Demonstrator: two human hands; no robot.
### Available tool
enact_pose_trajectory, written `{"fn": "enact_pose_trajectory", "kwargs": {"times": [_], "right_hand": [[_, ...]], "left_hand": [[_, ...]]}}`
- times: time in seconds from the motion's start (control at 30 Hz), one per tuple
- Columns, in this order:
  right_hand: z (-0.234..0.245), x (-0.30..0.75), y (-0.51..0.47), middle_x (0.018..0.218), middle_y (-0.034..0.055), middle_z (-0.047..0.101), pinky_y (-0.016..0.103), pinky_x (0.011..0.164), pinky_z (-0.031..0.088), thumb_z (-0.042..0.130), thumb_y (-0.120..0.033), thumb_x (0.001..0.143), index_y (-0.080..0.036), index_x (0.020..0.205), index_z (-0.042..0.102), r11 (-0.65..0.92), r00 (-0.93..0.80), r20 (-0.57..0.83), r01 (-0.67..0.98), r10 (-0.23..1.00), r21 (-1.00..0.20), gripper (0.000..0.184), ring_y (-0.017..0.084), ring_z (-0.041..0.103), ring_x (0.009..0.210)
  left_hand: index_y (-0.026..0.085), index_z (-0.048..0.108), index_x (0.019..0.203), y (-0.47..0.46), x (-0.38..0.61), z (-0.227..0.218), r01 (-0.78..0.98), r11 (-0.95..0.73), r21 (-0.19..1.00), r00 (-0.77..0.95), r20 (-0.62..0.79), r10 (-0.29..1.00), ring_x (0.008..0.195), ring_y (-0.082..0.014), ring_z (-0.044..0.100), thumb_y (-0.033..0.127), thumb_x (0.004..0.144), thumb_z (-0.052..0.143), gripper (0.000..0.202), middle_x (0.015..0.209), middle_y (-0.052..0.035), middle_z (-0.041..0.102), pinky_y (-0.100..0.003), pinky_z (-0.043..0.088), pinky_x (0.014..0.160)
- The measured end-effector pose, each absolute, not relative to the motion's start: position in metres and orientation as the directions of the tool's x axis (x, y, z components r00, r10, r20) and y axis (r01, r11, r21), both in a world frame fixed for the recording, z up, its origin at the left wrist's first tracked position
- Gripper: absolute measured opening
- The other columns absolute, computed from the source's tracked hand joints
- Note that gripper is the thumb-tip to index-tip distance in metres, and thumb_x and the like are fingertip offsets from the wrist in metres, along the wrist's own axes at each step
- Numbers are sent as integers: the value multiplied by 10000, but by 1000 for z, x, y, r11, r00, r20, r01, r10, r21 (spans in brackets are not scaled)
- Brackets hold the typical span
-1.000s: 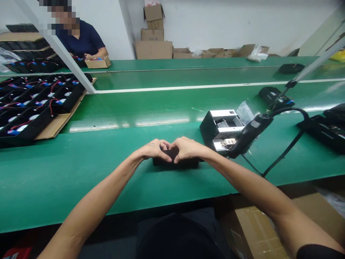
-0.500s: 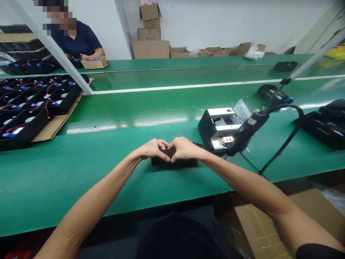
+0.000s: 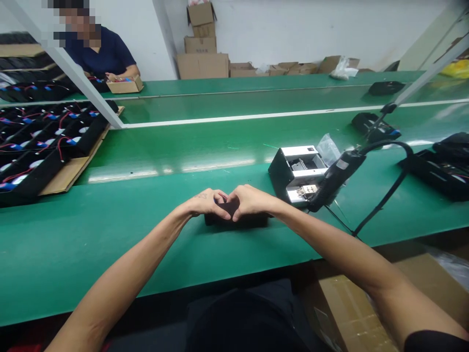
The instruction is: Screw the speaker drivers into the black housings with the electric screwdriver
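In front of me a long black casing (image 3: 242,222) lies on the green work surface (image 3: 164,259). Both of my hands are on it, meeting near its middle. My left hand (image 3: 211,203) grips the near wall, thumb outside and fingers curled over the top edge. My right hand (image 3: 249,201) does the same just to the right, its thumb tip close to the left thumb. A bit of thin wire shows by the left fingers. The inside of the casing is mostly hidden behind my hands.
Right of my hands stands a black and silver machine (image 3: 298,176), beside a black handheld tool (image 3: 339,176) on a cabled stand. Black casings with wires (image 3: 40,142) sit on cardboard at left. A co-worker (image 3: 106,54) sits across the bench. Cardboard boxes (image 3: 203,66) line the wall.
My hands keep nearly the same grip on the black casing. The background has shifted slightly left as the camera moved a little.
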State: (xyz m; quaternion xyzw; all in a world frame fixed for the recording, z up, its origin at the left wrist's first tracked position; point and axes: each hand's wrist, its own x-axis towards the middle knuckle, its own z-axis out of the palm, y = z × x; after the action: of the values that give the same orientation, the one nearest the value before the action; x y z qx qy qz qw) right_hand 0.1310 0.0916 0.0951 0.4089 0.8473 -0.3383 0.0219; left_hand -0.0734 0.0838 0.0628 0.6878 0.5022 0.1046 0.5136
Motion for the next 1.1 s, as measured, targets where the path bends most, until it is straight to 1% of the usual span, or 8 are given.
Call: {"fn": "enact_pose_trajectory", "kwargs": {"times": [0.1, 0.2, 0.33, 0.43, 0.67, 0.83, 0.97, 1.1], "right_hand": [[97, 136, 92, 753, -21, 678, 242, 572, 316, 882, -392, 615, -256, 1036, 794, 471, -662, -312, 723, 682, -505, 451, 157, 588, 728], [98, 136, 90, 780, -22, 685, 238, 576, 315, 877, -343, 625, -269, 1084, 785, 479, -667, -297, 717, 683, -507, 474, 149, 585, 732], [97, 131, 90, 694, -37, 642, 233, 560, 316, 885, -276, 602, -219, 975, 805, 446, -659, -305, 715, 688, -539, 386, 128, 557, 665], [97, 128, 90, 640, -48, 609, 237, 554, 318, 891, -243, 578, -207, 922, 809, 424, -642, -308, 725, 702, -543, 355, 123, 536, 630], [92, 131, 94, 649, -53, 601, 237, 547, 310, 889, -273, 582, -206, 882, 803, 396, -643, -327, 718, 692, -573, 319, 121, 527, 636], [91, 130, 95, 655, -48, 610, 236, 544, 311, 882, -270, 584, -213, 922, 811, 371, -630, -363, 732, 686, -571, 351, 129, 540, 651], [94, 131, 90, 633, -51, 607, 238, 548, 312, 872, -270, 595, -226, 919, 817, 364, -616, -353, 740, 704, -565, 332, 124, 537, 630], [93, 131, 90, 672, -47, 636, 235, 552, 318, 880, -285, 590, -233, 938, 819, 380, -629, -347, 732, 695, -566, 357, 124, 549, 650]], "left_hand": [[188, 645, 525, 84, -74, 62, 584, 21, 811, 471, -360, 805, 934, -187, 596, 436, 513, 894, 351, 1203, 2, 689, -285, 386, 722], [192, 653, 531, 83, -73, 62, 581, 24, 813, 475, -363, 801, 946, -195, 602, 430, 519, 892, 338, 1182, 0, 697, -290, 396, 739], [197, 658, 534, 84, -73, 61, 582, 29, 813, 472, -366, 802, 930, -195, 601, 437, 521, 889, 334, 1177, 6, 699, -297, 395, 728], [202, 669, 543, 84, -74, 60, 578, 22, 816, 487, -366, 793, 918, -193, 603, 449, 528, 886, 329, 1152, 9, 708, -298, 393, 718], [204, 685, 550, 83, -74, 61, 580, 17, 814, 479, -357, 802, 911, -186, 605, 439, 525, 891, 314, 1188, 7, 694, -301, 393, 709], [204, 675, 546, 82, -73, 61, 553, 47, 832, 474, -361, 803, 928, -181, 586, 398, 524, 896, 295, 1122, 7, 679, -297, 390, 740], [203, 680, 561, 80, -74, 59, 561, 51, 826, 449, -355, 820, 919, -178, 578, 415, 505, 911, 318, 1129, 7, 670, -304, 382, 740], [210, 692, 583, 79, -74, 58, 566, 41, 823, 457, -356, 815, 892, -175, 579, 429, 510, 910, 318, 1097, 7, 674, -305, 382, 732]]}}
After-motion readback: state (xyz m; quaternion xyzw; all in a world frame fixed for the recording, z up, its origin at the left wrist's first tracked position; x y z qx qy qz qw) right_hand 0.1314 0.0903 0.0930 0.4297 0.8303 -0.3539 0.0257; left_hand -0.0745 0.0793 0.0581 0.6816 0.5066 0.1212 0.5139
